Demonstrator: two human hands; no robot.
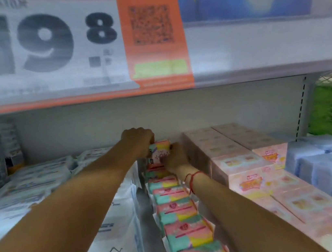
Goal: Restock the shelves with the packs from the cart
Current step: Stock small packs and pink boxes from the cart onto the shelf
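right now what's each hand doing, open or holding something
Left hand: fingers curled over the top of the pink and teal pack at the back of the row, gripping it.
Right hand: gripping the same pack from its right side.

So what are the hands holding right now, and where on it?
Both hold one pink, green and yellow pack at the back of its row: left hand curled over its top left edge, right hand gripping its right side.
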